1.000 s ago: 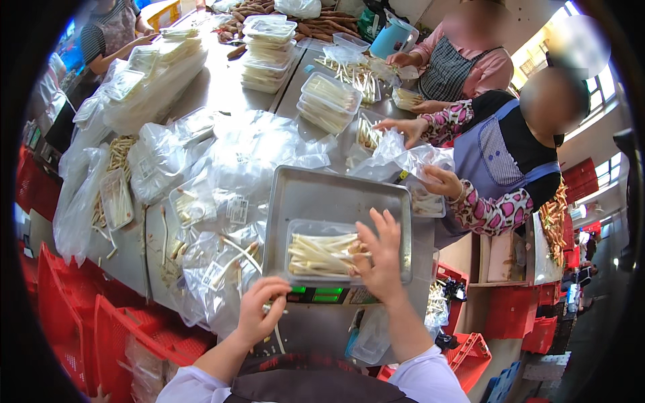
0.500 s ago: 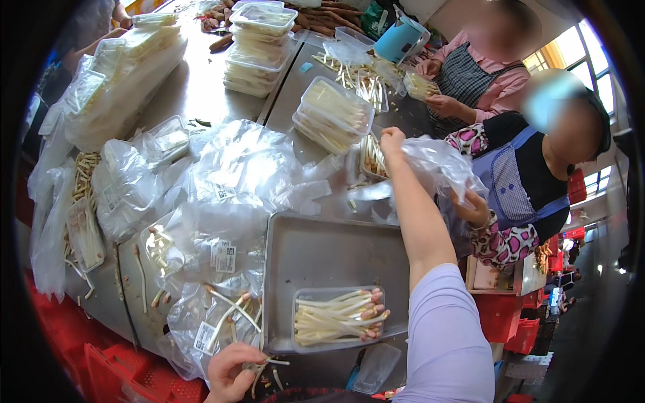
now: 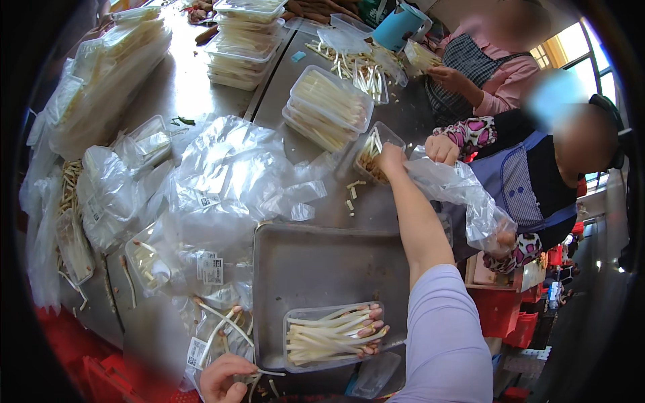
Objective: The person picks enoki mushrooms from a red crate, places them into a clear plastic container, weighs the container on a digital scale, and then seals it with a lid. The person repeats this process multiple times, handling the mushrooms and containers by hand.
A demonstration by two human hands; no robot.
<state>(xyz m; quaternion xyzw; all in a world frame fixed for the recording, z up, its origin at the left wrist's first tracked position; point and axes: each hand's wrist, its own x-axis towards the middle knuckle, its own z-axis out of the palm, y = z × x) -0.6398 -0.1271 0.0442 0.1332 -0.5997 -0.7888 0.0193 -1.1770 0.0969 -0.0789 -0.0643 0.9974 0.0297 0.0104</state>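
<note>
My left hand [image 3: 227,377] is low in the picture with fingers curled beside a thin pale stalk [image 3: 271,373]; whether it grips the stalk is hidden. My right hand [image 3: 391,161] reaches far forward, fingers bent down together over a small clear container [image 3: 399,140] of cut stalk pieces; what they pinch cannot be made out. Below my right arm, a metal tray [image 3: 322,265] holds a clear box of white stalks with pinkish tips [image 3: 336,334]. Several loose stalks [image 3: 225,326] lie on plastic beside the tray.
Filled boxes [image 3: 329,107] and taller stacks [image 3: 245,50] stand further back. Clear plastic bags [image 3: 228,168] cover the middle left. At right, one co-worker holds a plastic bag [image 3: 463,195] near my forearm; another holds a box [image 3: 422,56]. Red crates [image 3: 107,373] stand lower left.
My right hand has moved down and slightly nearer, onto the small container. The nearer co-worker's hands now stretch the plastic bag out beside my forearm. My left hand stays by the stalks.
</note>
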